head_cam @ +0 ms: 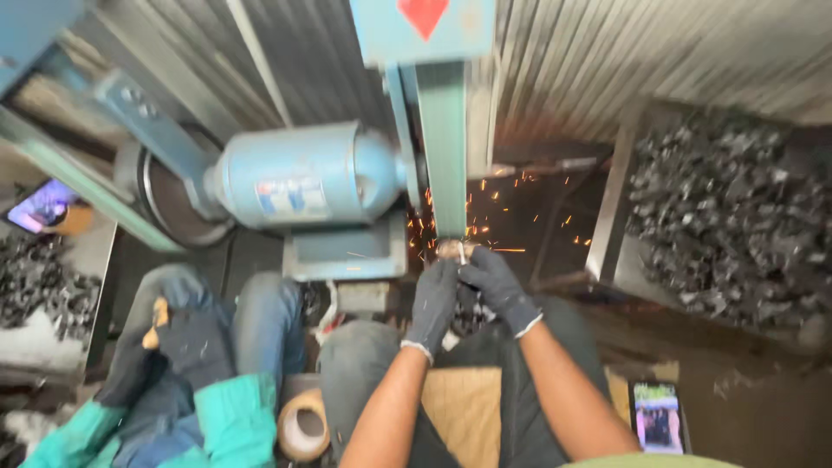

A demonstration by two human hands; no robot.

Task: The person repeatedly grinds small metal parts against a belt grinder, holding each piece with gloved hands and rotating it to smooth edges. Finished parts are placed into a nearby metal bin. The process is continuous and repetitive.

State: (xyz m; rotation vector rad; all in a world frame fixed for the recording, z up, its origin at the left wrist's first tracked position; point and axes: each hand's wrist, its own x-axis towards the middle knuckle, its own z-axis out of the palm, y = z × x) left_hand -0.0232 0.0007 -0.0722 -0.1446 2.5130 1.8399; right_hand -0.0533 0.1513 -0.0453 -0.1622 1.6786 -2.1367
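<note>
Both my hands wear dark grey gloves and meet at the lower end of a green sanding belt (445, 147). My left hand (433, 303) and my right hand (496, 284) together pinch a small metal piece (452, 250) and press it against the belt. Orange sparks (503, 221) fly off to the right of the contact point. A blue electric motor (299, 178) sits just left of the belt. My forearms are bare and my knees are below the hands.
A bin of dark metal parts (737, 225) stands at the right. More dark parts (35, 282) lie at the left near a lit phone (43, 206). Another phone (657, 416) lies lower right. A co-worker's gloved arm (186, 347) and a tape roll (303, 425) are lower left.
</note>
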